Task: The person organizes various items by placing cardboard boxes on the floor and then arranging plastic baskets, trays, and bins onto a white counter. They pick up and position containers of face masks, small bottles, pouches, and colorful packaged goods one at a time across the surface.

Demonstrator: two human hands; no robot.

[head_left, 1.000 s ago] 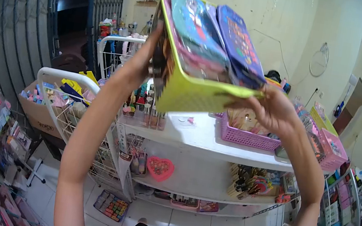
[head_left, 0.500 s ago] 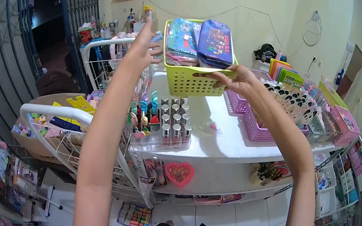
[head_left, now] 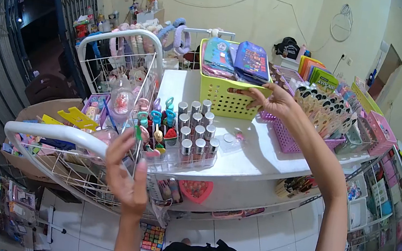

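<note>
A lime-green plastic basket (head_left: 225, 102) stands on the white counter (head_left: 254, 152), filled with packaged pouches, a teal pouch (head_left: 219, 54) and a dark blue pouch (head_left: 252, 60) on top. My right hand (head_left: 274, 100) grips the basket's front right corner by the rim. Lower left, my left hand (head_left: 127, 174) is held up with fingers apart and nothing in it. It is in front of the white wire rack and nearest a clear organizer (head_left: 169, 162), which holds silver-capped tubes (head_left: 194, 132) and colourful hair clips (head_left: 156, 116).
Right of the basket stands a purple basket (head_left: 285, 139) of carded items, with a pink basket (head_left: 381, 134) beyond. A white wire rack (head_left: 60, 135) with thick rails is at left, beside a cardboard box (head_left: 29, 164). A pink heart-shaped box (head_left: 196, 190) sits under the countertop.
The green basket has come down onto the counter, slightly right, with my right hand still on it. My left hand has dropped from beside the basket to the lower left.
</note>
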